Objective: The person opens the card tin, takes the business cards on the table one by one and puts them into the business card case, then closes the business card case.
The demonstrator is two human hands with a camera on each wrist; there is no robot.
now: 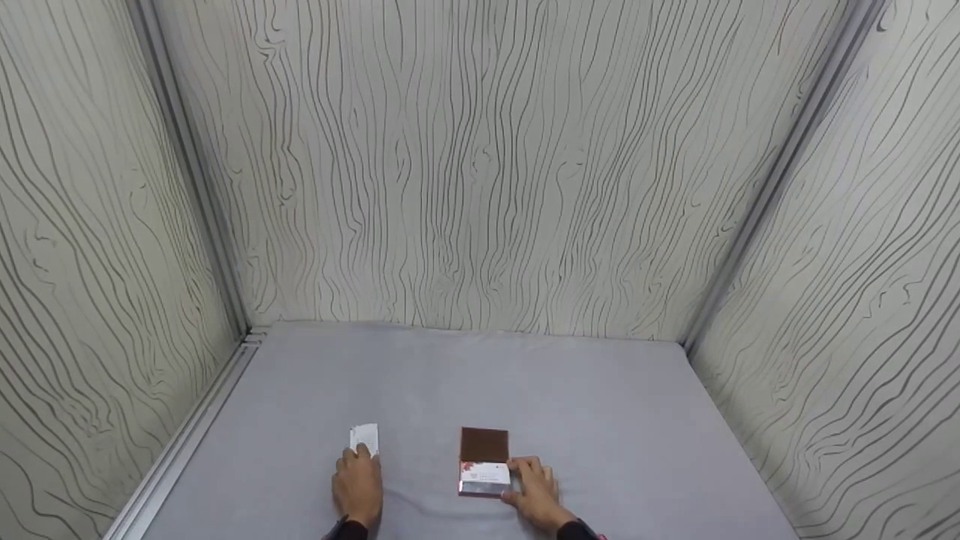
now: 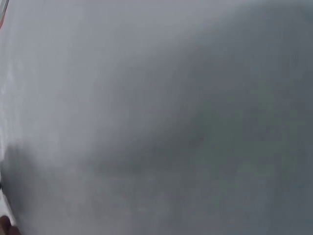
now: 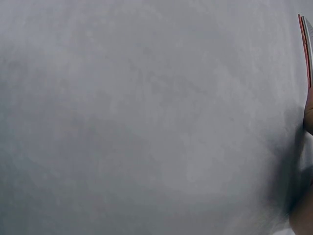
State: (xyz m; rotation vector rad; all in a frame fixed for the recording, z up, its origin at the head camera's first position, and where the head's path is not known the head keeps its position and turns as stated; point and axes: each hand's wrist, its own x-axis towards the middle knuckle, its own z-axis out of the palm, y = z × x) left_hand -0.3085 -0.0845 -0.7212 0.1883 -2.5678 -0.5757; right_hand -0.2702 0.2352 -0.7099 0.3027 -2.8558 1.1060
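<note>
Low in the head view, my left hand is at a white card with faint print, its fingers over the near end. Whether it is one card or a stack cannot be told. To the right lies an open brown card holder, its far flap bare. A white printed card with a red corner sits in its near half, above a clear pocket. My right hand holds the holder's right edge between thumb and fingers. The left wrist view catches only fingertips; the right wrist view shows the holder's reddish edge.
A grey cloth covers the table, with slight creases near the hands. Wood-grain patterned panels enclose the back and both sides. A metal rail runs along the left table edge.
</note>
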